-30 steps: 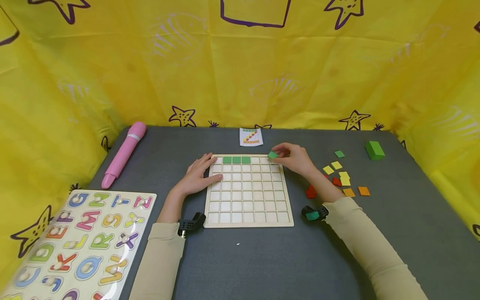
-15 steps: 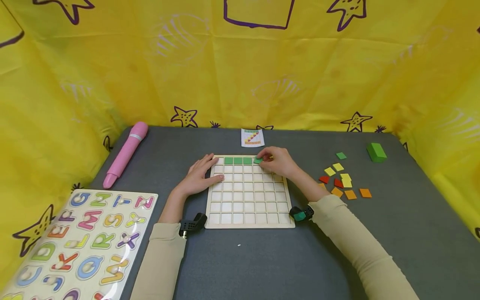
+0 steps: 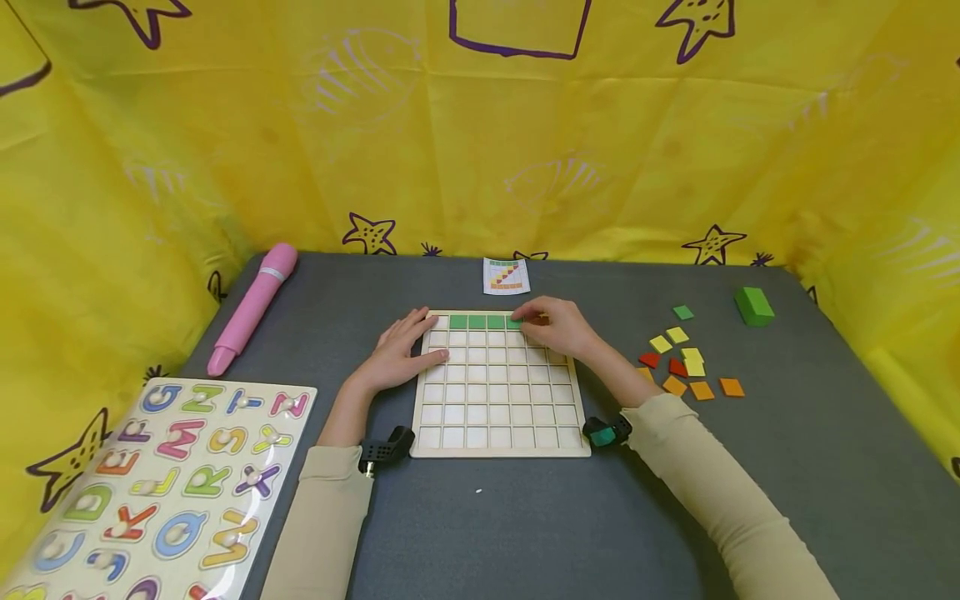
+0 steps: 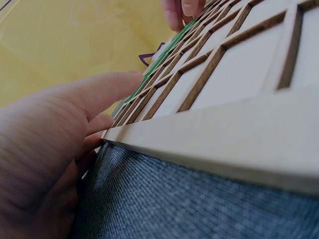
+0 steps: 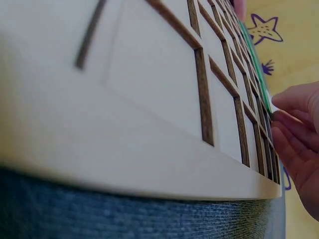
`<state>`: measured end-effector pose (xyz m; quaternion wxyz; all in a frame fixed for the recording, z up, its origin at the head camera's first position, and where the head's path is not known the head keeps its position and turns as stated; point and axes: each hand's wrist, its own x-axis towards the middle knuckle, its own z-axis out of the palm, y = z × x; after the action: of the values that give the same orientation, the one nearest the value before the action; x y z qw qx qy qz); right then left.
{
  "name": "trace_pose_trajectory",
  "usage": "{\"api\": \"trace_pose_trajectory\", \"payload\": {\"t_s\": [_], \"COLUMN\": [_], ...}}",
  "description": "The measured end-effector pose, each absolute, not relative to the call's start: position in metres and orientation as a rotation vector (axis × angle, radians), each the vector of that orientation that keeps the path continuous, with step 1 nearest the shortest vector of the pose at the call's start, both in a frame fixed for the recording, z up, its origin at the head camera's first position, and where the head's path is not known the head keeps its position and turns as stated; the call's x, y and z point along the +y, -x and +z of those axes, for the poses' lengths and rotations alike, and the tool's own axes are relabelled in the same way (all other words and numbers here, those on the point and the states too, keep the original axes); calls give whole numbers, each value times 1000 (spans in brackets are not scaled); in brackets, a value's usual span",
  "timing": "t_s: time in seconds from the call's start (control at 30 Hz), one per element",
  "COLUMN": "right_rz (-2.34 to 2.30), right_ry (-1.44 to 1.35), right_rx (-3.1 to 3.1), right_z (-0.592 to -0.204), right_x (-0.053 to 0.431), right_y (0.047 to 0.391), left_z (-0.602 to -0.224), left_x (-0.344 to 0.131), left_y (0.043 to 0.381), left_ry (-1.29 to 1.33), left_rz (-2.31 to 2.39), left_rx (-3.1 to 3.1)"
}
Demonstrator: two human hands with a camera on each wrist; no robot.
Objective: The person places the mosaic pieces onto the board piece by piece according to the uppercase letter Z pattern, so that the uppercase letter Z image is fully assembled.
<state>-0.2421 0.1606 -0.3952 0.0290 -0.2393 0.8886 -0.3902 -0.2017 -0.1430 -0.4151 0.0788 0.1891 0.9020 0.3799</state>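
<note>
A pale wooden grid board (image 3: 500, 452) lies on the dark table, its cells framed by thin strips. Three green square tiles (image 3: 477, 322) fill neighbouring cells of the far row. To the right of them my right hand (image 3: 555, 325) holds another green tile (image 3: 513, 323) between thumb and fingers, down at a far-row cell. The fingers partly cover that tile. My left hand (image 3: 401, 350) rests with fingers spread along the board's left edge, thumb over the frame. In the left wrist view, the left thumb (image 4: 114, 89) lies above the board's corner.
Right of the board lie loose yellow tiles (image 3: 661, 343), red pieces (image 3: 677, 367), orange tiles (image 3: 731, 387), a green tile (image 3: 682, 312) and a green block (image 3: 753, 307). A pattern card (image 3: 506, 277) lies behind the board. Leftward are a pink microphone (image 3: 251, 308) and a letter puzzle (image 3: 191, 442).
My right hand has moved left along the far row with the green tile and lowered it beside the three others. The left hand has stayed on the board's edge.
</note>
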Motion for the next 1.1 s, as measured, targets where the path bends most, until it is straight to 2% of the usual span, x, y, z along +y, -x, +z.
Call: {"api": "trace_pose_trajectory", "payload": {"t_s": [0.33,0.6,1.1], "right_rz": [-1288,-1295,-1165], "right_ry": [627,430,235], "right_rx": [2759,2792,2951], "right_z": [-393,-391,-387], "right_x": [183,218,290], "right_y": [240,237,227], "left_z": [-415,-415,-417], "left_x": [-142,-144,-143], "left_y": [202,201,201], "left_ry": [-569,-581,-574], "left_rz": [1125,1120,1129], "left_rx": [2702,2704,2701]}}
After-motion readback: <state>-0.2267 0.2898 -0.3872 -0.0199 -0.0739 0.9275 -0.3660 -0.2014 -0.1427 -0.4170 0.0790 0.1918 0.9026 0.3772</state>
